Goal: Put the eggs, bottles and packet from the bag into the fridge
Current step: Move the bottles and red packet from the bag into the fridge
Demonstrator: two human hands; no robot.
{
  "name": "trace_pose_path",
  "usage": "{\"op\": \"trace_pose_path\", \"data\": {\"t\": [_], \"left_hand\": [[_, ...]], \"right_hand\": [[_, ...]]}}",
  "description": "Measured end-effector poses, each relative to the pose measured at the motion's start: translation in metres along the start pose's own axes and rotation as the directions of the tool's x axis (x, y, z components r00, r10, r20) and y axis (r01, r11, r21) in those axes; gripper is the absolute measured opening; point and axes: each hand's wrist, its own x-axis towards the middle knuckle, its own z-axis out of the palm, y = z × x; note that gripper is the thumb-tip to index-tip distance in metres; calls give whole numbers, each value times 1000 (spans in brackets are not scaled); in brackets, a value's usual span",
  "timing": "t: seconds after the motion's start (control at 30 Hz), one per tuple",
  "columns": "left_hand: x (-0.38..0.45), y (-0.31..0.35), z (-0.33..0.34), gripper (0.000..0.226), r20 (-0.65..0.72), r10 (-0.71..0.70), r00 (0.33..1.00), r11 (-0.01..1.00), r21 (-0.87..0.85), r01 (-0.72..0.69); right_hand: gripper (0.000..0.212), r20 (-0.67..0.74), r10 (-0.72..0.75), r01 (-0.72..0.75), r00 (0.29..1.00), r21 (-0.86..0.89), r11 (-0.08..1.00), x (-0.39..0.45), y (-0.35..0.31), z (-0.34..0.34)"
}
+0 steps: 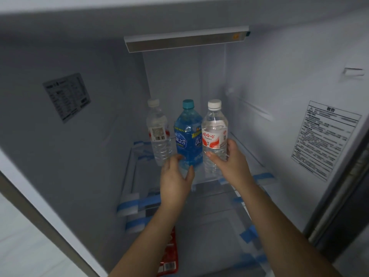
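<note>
Open fridge interior, seen from the head camera. Pale side walls close in the compartment on both sides; the left wall carries a grey rating label, the right wall a printed warning label. A light bar spans the top of the back wall, with free height between it and the bottle caps.

A clear glass shelf holds three upright bottles in a row near its back. Bare shelf lies to the left and right of the row and in front of it, up to the front edge, where strips of blue tape and white foam blocks mark the corners. Further taped shelves lie below.

Left to right: a clear bottle with barcode label; a blue bottle with teal cap, just beside it; and a clear bottle with red-and-white label, touching or nearly touching the blue one.

The right hand is wrapped around the lower half of the red-and-white labelled bottle, thumb in front, fingers behind. The left hand sits at the base of the blue bottle with fingers spread apart; whether it grips cannot be told.

A red packet lies on a lower level, partly hidden by the left forearm.
</note>
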Motion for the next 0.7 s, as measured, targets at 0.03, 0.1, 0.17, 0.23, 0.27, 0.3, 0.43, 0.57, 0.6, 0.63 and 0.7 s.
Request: {"op": "trace_pose_path", "data": {"t": [0.03, 0.1, 0.17, 0.23, 0.27, 0.3, 0.43, 0.57, 0.6, 0.63, 0.7], "left_hand": [[0, -3, 0, 39, 39, 94, 995, 991, 92, -97], [3, -6, 1, 35, 150, 235, 960, 930, 253, -267], [5, -8, 3, 36, 249, 315, 916, 859, 336, -387], [7, -8, 5, 38, 315, 326, 891, 829, 357, -430], [9, -8, 5, 38, 336, 307, 891, 835, 354, -421], [12, -8, 7, 38, 348, 290, 892, 844, 347, -409], [24, -8, 13, 25, 369, 265, 891, 863, 321, -390], [35, -8, 17, 24, 362, 189, 913, 899, 311, -310], [37, -9, 18, 27, 366, 170, 915, 905, 309, -292], [39, -10, 19, 30, 371, 158, 915, 913, 298, -279], [41, -12, 19, 35, 387, 146, 910, 927, 267, -262]], "right_hand": [[49, 4, -4, 4, 1000, -6, 1000, 0, -1, -1], [50, 8, -8, 8, 1000, -16, 1000, 0, -2, -1], [51, 5, -8, 8, 1000, -19, 1000, 0, -1, 0], [53, 5, -4, 4, 1000, -26, 1000, 0, 0, 0], [54, 4, 0, 0, 1000, -32, 999, 1, 1, 1], [55, 3, 2, -2, 1000, -35, 999, 1, 1, 1], [55, -11, 0, 0, 1000, -56, 998, 3, 3, 4], [58, -33, -22, 19, 999, -76, 997, 4, 6, 10], [58, -30, -21, 19, 999, -76, 997, 5, 6, 11], [58, -25, -21, 19, 999, -75, 997, 6, 6, 11], [57, -12, -24, 23, 1000, -73, 997, 9, 7, 14]]}}
